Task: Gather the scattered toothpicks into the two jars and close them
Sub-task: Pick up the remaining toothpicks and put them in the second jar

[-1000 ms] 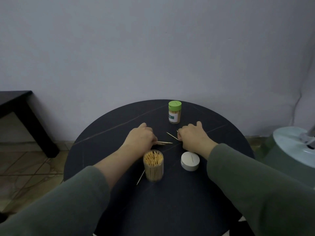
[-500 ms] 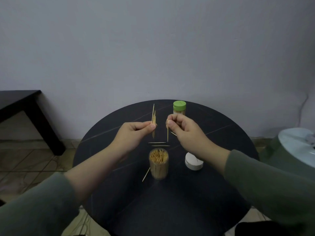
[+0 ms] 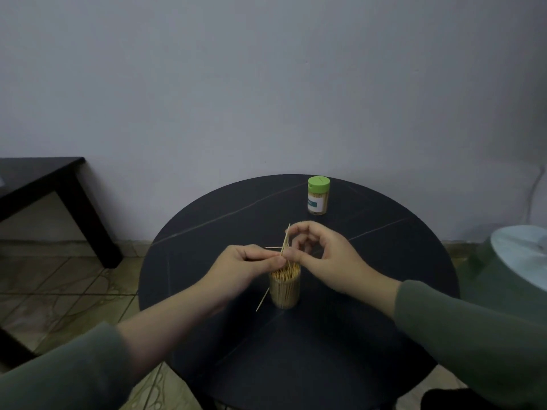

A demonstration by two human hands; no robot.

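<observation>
An uncapped clear jar (image 3: 285, 290) packed with toothpicks stands mid-table. Just above its mouth my left hand (image 3: 250, 266) pinches a small bunch of toothpicks (image 3: 286, 238), tips down toward the jar. My right hand (image 3: 321, 253) is beside it, thumb and finger curled round the same bunch. One loose toothpick (image 3: 262, 299) lies on the table left of the jar, another (image 3: 272, 247) lies behind my hands. A second jar (image 3: 317, 196) with a green lid on stands farther back. The white lid is hidden behind my right hand.
The round dark table (image 3: 384, 291) stands against a pale wall. A black side table (image 3: 44, 184) is at the left over tiled floor. A pale green round object (image 3: 521, 261) sits at the right edge.
Both hands lifted toothpicks off the table, then came together and lowered the bunch over the open jar. The camera view tilted and shifted.
</observation>
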